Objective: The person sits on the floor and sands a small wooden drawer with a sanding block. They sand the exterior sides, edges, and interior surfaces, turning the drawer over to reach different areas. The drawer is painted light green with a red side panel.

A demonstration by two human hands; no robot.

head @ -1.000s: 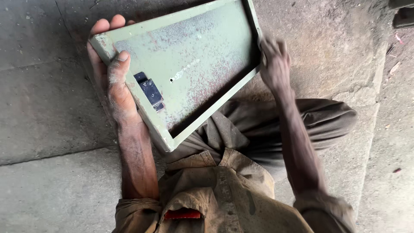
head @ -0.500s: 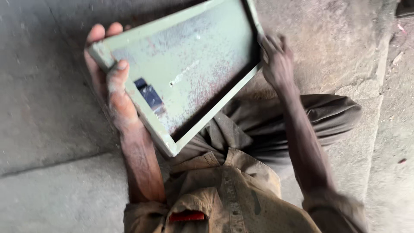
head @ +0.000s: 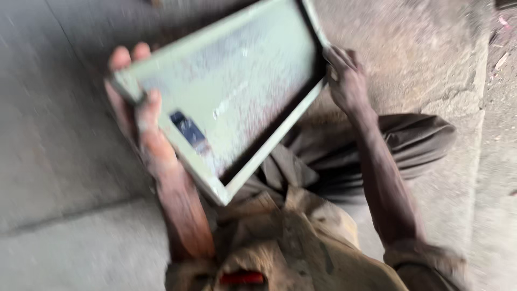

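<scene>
where the view begins, nearest the camera, a brown shirt (head: pixel 291 253) with a small red tab (head: pixel 241 278) fills the lower middle, and dark trousers (head: pixel 414 145) fold over a bent leg on the right. just beyond, both forearms rise to a pale green metal panel (head: pixel 242 91) with a raised rim, held tilted above the lap and clear of the concrete floor (head: pixel 59 178). the left hand (head: pixel 141 129) grips the panel's left corner: its thumb lies pressed flat on the inner face along the near rim, while two fingertips (head: pixel 120 57) peek over the far edge from behind, so the corner is clamped between thumb and fingers. a small dark fitting (head: pixel 187 129) sits on the inner face just beside that thumb. the right hand (head: pixel 347 81) holds the panel's right edge, fingers curled together over the rim; blur hides how the thumb lies. farthest off, rough grey concrete stretches to the top, with a step edge (head: pixel 479 102) at the right.
</scene>
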